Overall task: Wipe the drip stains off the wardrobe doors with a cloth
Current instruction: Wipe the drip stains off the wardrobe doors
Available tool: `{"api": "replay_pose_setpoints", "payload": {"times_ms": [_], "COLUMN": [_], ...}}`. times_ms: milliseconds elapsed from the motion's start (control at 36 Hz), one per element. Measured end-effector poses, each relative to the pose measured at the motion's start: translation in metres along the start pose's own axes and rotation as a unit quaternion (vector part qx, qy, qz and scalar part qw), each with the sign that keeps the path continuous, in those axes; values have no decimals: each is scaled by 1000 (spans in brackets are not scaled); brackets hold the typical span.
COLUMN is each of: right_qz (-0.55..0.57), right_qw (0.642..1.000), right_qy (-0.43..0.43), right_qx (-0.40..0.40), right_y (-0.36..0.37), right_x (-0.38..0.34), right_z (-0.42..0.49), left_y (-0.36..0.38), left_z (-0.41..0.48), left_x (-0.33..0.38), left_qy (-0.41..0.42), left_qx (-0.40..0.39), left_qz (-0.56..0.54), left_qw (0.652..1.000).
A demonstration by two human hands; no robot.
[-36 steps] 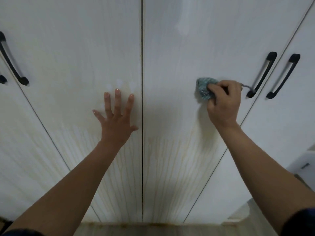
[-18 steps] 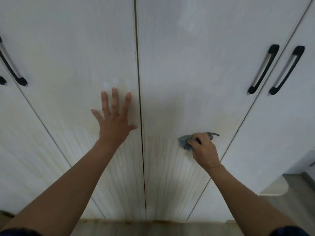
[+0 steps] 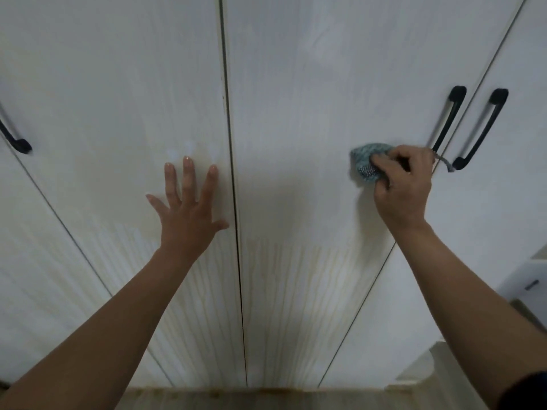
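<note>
Nearest, two bare forearms (image 3: 97, 335) are seen reaching up from the lower edge, one on each side of the centre gap (image 3: 233, 173) between the two middle wardrobe doors (image 3: 310, 84). One dark sleeve (image 3: 527, 389) is glimpsed at the lower end of the right arm.

Below the foot of the gap, one strip of wood-toned floor (image 3: 266, 400) is shown, and a rusty brown line (image 3: 266, 390) runs along the base of the doors. Rising from that base, yellowish drip stains (image 3: 296, 291) are spread in thin vertical streaks on both sides of the gap. They are too many and too faint to be counted.

Further up, the left hand (image 3: 189, 208) is laid flat on the door left of the gap. Its fingers are straight and spread, nothing is held, and the thumb tip lies just beside the gap. Three pale smudges (image 3: 189, 145) are seen just above its fingertips.

Right of the gap, at about the same height, the right hand (image 3: 402, 184) is curled round one bunched blue-green cloth (image 3: 365, 161). The cloth is pressed against the door above the streaks. One short grey loop (image 3: 444, 162) trails from the hand on the side away from the gap.

Four white doors are counted, two on each side of the gap. Three black bar handles are counted. The inner right handle (image 3: 448, 122) and the outer right handle (image 3: 482, 128) are found right of the gap, just past the cloth. The left handle (image 3: 13, 137) is partly cut off, far left of the gap.
</note>
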State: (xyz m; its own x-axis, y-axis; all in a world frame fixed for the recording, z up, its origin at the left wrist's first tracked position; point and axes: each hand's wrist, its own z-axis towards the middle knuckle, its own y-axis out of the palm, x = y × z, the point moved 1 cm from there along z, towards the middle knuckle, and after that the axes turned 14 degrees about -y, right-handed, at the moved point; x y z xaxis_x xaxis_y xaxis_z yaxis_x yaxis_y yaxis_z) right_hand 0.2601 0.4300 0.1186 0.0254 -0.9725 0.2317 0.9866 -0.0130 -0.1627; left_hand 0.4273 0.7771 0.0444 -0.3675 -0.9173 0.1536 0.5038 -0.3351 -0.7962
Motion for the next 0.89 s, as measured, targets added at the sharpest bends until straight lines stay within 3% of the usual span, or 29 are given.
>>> {"api": "replay_pose_setpoints", "payload": {"times_ms": [194, 417, 528, 611, 694, 778, 889], "right_qz": [-9, 57, 108, 123, 70, 30, -4], "right_qw": [999, 980, 958, 961, 974, 986, 993], "right_qy": [-28, -33, 24, 126, 201, 166, 117], "right_qx": [-27, -189, -266, -212, -71, 7, 32], "right_y": [13, 13, 5, -9, -27, -37, -30], "right_x": [-18, -40, -46, -41, -23, -2, 16], "right_z": [-77, -181, -182, -142, -84, -37, -17], "left_y": [0, 1, -1, -1, 0, -2, -1], "left_z": [0, 0, 0, 0, 0, 0, 0], "left_x": [0, 0, 0, -1, -1, -1, 0], "left_qy": [-3, 0, 2, 1, 3, 3, 1], "left_qx": [0, 0, -3, 1, 4, 3, 7], "left_qz": [9, 8, 10, 8, 3, 4, 4], "left_qw": [1000, 1000, 1000, 1000, 1000, 1000, 1000]}}
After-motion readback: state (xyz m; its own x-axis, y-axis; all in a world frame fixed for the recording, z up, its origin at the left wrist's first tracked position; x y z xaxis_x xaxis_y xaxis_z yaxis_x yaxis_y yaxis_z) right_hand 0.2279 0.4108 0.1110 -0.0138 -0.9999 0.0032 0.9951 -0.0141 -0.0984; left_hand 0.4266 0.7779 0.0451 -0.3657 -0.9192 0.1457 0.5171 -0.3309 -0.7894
